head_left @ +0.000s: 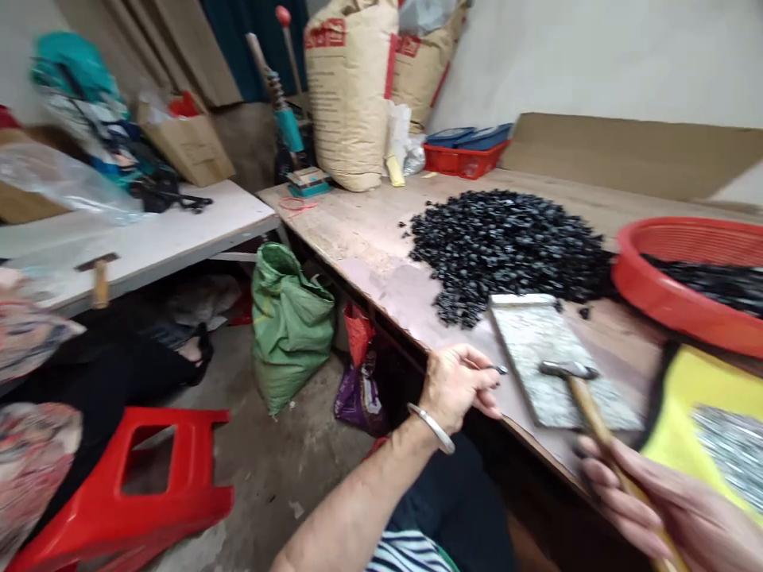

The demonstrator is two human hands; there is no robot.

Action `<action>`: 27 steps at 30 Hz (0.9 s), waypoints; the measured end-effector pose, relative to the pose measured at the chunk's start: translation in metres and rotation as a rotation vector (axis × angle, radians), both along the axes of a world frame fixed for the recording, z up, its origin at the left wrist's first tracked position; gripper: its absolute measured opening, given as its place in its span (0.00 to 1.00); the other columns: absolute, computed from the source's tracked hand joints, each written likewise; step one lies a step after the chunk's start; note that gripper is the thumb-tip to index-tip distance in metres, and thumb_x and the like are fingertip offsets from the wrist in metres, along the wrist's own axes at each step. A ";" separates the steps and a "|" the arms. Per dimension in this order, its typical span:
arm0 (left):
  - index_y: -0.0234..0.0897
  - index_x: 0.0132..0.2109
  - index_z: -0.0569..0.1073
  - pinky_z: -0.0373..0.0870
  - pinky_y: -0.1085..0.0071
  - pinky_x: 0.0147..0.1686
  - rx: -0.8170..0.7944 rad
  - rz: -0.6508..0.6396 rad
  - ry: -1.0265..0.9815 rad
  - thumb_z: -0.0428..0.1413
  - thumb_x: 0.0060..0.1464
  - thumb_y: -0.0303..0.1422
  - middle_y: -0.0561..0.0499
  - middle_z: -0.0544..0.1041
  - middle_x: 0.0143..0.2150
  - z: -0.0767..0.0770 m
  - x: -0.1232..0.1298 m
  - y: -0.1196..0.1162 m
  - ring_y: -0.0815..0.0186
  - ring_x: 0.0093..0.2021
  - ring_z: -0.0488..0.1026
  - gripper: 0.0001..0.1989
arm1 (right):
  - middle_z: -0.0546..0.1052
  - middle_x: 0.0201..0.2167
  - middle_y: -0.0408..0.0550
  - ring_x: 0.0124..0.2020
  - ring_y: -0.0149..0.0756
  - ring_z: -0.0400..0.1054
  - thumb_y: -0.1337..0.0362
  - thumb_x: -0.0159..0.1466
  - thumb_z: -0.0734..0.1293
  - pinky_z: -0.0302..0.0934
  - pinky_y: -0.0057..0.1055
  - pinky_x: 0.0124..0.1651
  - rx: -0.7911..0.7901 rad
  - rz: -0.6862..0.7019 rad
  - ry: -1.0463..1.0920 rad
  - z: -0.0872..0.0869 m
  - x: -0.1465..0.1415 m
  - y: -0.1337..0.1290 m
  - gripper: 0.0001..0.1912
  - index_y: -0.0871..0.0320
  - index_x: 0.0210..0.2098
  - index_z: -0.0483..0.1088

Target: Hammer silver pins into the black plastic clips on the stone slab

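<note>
Just left of a grey slab (518, 338), the left hand (456, 387) had its thumb and fingertips pinched together on a small dark piece (501, 369), near the table (358, 226) edge. The right hand (661, 492) had its fingers clamped round the wooden handle of a ball-headed hammer (587, 405), its head over the slab, though whether they touched I couldn't tell. Beyond the slab's far end lay a heap of black pieces (506, 246), with a red basket (635, 274) to its right.

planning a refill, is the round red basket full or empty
Partly filled: the round red basket holds black pieces, with its back inner wall showing above them. Its right end is out of frame.
</note>
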State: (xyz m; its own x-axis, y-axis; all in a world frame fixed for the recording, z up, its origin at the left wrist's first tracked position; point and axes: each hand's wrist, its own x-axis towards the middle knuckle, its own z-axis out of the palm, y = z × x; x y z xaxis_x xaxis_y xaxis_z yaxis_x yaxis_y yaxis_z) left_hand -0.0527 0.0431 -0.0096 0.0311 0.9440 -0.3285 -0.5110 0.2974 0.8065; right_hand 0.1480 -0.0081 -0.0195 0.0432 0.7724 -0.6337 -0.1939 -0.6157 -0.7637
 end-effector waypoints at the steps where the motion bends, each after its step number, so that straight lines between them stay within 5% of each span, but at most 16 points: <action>1: 0.31 0.24 0.66 0.69 0.72 0.11 0.008 -0.024 0.017 0.63 0.31 0.30 0.56 0.66 0.14 -0.001 0.004 0.004 0.72 0.13 0.65 0.13 | 0.62 0.18 0.41 0.12 0.20 0.49 0.57 0.43 0.73 0.46 0.18 0.10 -0.103 -0.056 0.012 0.008 -0.006 0.000 0.19 0.63 0.28 0.69; 5: 0.32 0.24 0.65 0.70 0.72 0.12 0.025 -0.107 0.132 0.57 0.39 0.22 0.57 0.66 0.13 -0.005 0.019 0.024 0.71 0.13 0.65 0.07 | 0.62 0.18 0.39 0.13 0.21 0.48 0.50 0.49 0.70 0.43 0.19 0.11 0.094 -0.067 -0.177 0.021 -0.017 0.001 0.20 0.59 0.31 0.66; 14: 0.34 0.26 0.62 0.68 0.72 0.12 -0.006 -0.207 0.305 0.50 0.44 0.18 0.56 0.65 0.11 -0.013 0.033 0.044 0.69 0.11 0.65 0.08 | 0.66 0.15 0.42 0.14 0.32 0.59 0.47 0.61 0.56 0.54 0.28 0.18 0.740 0.178 -1.091 0.023 -0.019 -0.007 0.20 0.57 0.34 0.67; 22: 0.34 0.25 0.62 0.69 0.69 0.12 -0.013 -0.198 0.289 0.50 0.43 0.18 0.56 0.66 0.11 -0.016 0.034 0.048 0.68 0.11 0.65 0.08 | 0.68 0.17 0.44 0.16 0.35 0.64 0.55 0.67 0.51 0.52 0.28 0.20 0.805 0.282 -1.469 0.011 -0.022 -0.001 0.18 0.57 0.31 0.64; 27: 0.34 0.25 0.63 0.69 0.70 0.13 -0.017 -0.191 0.281 0.52 0.42 0.18 0.56 0.66 0.11 -0.020 0.035 0.048 0.68 0.11 0.66 0.08 | 0.70 0.19 0.45 0.17 0.33 0.64 0.54 0.67 0.52 0.54 0.27 0.21 0.925 0.170 -1.527 0.024 -0.026 0.001 0.19 0.59 0.37 0.67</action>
State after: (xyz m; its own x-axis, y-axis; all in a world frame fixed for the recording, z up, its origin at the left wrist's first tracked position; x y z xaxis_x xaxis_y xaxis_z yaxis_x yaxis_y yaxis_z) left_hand -0.0178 0.0912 -0.0295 0.1127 0.9243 -0.3647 -0.2036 0.3807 0.9020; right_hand 0.1218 -0.0075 0.0047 0.0071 0.8752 0.4837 0.9554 0.1368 -0.2617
